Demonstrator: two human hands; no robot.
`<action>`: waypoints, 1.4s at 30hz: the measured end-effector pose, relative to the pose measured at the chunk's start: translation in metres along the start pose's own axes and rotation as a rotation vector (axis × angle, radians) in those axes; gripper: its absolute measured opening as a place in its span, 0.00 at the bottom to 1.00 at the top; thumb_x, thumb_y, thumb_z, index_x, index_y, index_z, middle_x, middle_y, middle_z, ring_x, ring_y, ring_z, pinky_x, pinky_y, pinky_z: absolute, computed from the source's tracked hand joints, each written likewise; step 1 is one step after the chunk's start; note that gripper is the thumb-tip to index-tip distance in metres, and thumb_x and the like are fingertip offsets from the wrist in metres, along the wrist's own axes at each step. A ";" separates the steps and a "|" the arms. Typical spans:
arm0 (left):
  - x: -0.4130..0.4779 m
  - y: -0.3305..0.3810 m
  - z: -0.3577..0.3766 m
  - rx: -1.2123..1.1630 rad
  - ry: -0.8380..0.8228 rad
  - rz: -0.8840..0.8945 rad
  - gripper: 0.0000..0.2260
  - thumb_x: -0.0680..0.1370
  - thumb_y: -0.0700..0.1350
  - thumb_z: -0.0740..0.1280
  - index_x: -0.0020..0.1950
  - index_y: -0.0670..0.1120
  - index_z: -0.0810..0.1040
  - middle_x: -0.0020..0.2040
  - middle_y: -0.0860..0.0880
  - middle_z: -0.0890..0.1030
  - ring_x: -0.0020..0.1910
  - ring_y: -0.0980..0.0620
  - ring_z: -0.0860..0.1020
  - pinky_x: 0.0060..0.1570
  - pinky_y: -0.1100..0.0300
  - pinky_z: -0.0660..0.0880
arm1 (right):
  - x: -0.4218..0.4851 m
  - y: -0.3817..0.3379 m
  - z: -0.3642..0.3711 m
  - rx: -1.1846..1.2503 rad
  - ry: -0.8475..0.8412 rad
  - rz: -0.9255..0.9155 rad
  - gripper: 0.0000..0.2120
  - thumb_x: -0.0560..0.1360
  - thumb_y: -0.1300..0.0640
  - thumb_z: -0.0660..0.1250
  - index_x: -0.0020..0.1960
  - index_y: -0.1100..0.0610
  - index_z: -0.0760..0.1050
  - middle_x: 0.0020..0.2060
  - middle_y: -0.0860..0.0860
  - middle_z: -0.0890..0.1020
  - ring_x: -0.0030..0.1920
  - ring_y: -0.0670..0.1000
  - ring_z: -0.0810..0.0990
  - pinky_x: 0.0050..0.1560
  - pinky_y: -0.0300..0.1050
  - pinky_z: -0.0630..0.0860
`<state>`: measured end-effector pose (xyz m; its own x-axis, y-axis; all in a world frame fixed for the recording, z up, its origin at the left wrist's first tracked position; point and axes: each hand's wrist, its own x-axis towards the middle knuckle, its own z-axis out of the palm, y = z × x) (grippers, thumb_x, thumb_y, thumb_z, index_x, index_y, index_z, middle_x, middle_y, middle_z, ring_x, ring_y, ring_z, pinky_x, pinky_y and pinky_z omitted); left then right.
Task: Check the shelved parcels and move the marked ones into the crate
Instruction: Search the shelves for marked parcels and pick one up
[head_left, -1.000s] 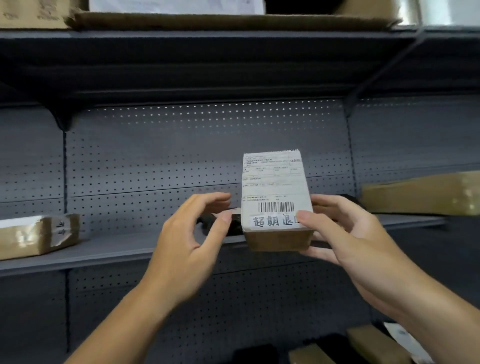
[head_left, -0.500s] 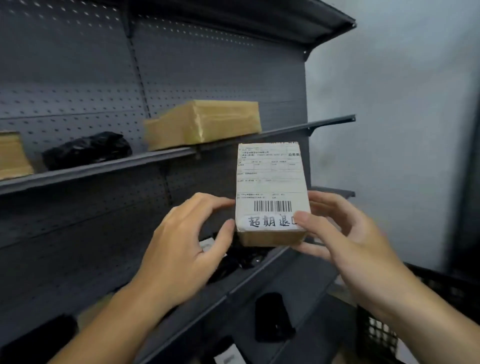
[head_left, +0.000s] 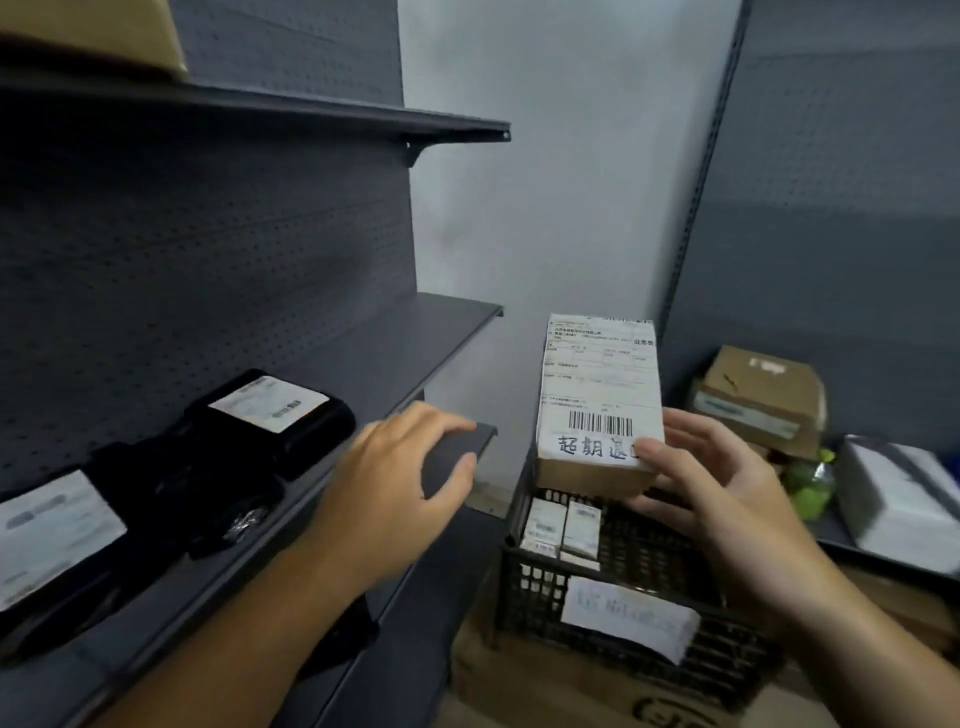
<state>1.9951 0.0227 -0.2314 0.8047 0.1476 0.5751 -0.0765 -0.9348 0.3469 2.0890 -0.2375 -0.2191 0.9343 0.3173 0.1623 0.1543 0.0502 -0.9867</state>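
Grey pegboard shelving (head_left: 208, 249) flanks a pale wall (head_left: 545, 182); a printed cardboard box (head_left: 519, 686) sits low down.

We read handwritten 超期退 along bottom edge of white label (head_left: 600, 374) on parcel (head_left: 592, 475); next character hidden under thumb of right hand (head_left: 711, 493). Barcode (head_left: 601, 423) just above. At label's upper right corner we make out 业务类; remaining print too small. Paper sign (head_left: 628, 618) on crate (head_left: 535, 587) front wall: handwriting blurred. Labels on black parcels (head_left: 311, 441) on shelf (head_left: 208, 592): blurred. Print on cardboard (head_left: 545, 686) under crate: cut off, unreadable to us.
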 end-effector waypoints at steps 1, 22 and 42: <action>0.012 -0.010 0.013 -0.013 -0.002 0.001 0.12 0.79 0.54 0.66 0.61 0.55 0.79 0.56 0.61 0.78 0.54 0.58 0.76 0.58 0.58 0.72 | 0.011 0.008 -0.001 -0.002 0.026 0.017 0.26 0.65 0.43 0.75 0.62 0.47 0.79 0.58 0.45 0.85 0.58 0.49 0.85 0.56 0.55 0.82; 0.183 -0.129 0.349 -0.009 -0.491 -0.180 0.12 0.81 0.56 0.65 0.64 0.61 0.74 0.59 0.66 0.72 0.56 0.66 0.69 0.61 0.65 0.68 | 0.271 0.379 -0.057 0.026 0.222 0.649 0.20 0.73 0.68 0.76 0.61 0.58 0.76 0.56 0.56 0.84 0.47 0.46 0.82 0.38 0.37 0.80; 0.180 -0.212 0.480 -0.050 -0.658 -0.345 0.14 0.80 0.58 0.61 0.65 0.59 0.75 0.59 0.65 0.73 0.58 0.62 0.75 0.59 0.62 0.72 | 0.336 0.555 -0.005 -0.214 0.034 0.828 0.28 0.79 0.53 0.71 0.77 0.48 0.67 0.66 0.45 0.74 0.57 0.47 0.77 0.60 0.44 0.73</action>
<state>2.4386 0.0919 -0.5572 0.9729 0.1916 -0.1294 0.2303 -0.8521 0.4700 2.4897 -0.1076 -0.7122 0.7813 0.1439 -0.6074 -0.5281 -0.3664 -0.7661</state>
